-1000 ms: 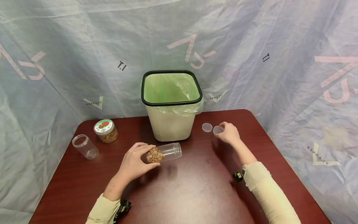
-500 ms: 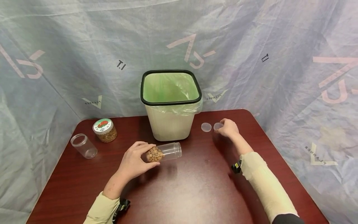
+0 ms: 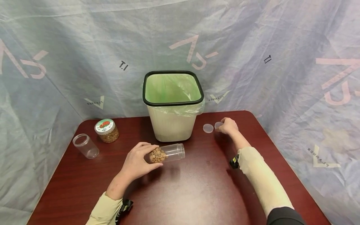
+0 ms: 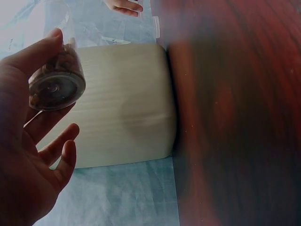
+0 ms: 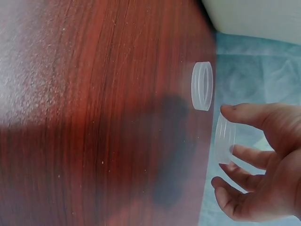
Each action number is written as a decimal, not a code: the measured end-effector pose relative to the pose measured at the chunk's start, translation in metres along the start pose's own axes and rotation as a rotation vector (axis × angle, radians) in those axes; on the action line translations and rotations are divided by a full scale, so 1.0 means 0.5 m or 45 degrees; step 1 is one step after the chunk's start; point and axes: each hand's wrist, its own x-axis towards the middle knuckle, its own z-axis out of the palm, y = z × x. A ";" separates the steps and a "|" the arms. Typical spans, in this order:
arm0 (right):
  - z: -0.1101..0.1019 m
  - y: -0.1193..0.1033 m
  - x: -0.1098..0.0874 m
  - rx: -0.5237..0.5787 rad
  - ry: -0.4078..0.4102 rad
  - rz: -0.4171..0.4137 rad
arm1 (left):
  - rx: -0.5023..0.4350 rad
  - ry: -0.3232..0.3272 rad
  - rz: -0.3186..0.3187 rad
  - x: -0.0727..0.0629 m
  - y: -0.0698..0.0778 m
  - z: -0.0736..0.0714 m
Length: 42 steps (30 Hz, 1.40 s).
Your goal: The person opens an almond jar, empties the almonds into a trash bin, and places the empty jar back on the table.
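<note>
In the head view my left hand (image 3: 137, 161) grips a clear plastic jar (image 3: 175, 152) by its bottom end, tipped nearly on its side. Its open mouth points right, and small brown pieces (image 3: 157, 155) lie at the gripped end. The left wrist view shows the jar's round base (image 4: 57, 90) between thumb and fingers. At the far right, my right hand (image 3: 228, 126) pinches a translucent lid (image 5: 225, 139) by its rim between thumb and fingertips. A second translucent lid (image 3: 208, 128) lies on the table just left of it.
A white bin (image 3: 172, 123) with black rim and green-tinted liner stands at the table's (image 3: 197, 190) back. An uncapped clear jar (image 3: 86, 146) and a labelled, lidded jar (image 3: 107, 130) of brown pieces stand at left. A grey curtain (image 3: 126, 37) hangs behind.
My right hand has moved slightly back, away from me, with the lid in its fingers. The left hand and its jar have hardly moved.
</note>
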 end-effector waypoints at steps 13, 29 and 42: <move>0.008 0.006 0.018 0.011 -0.029 0.079 | 0.018 -0.009 0.002 -0.004 -0.005 -0.004; 0.022 0.019 0.027 0.005 -0.038 0.066 | 0.025 -0.042 -0.009 -0.013 -0.010 -0.018; 0.029 0.021 0.028 0.024 -0.040 0.050 | 0.019 -0.054 -0.018 -0.011 -0.014 -0.016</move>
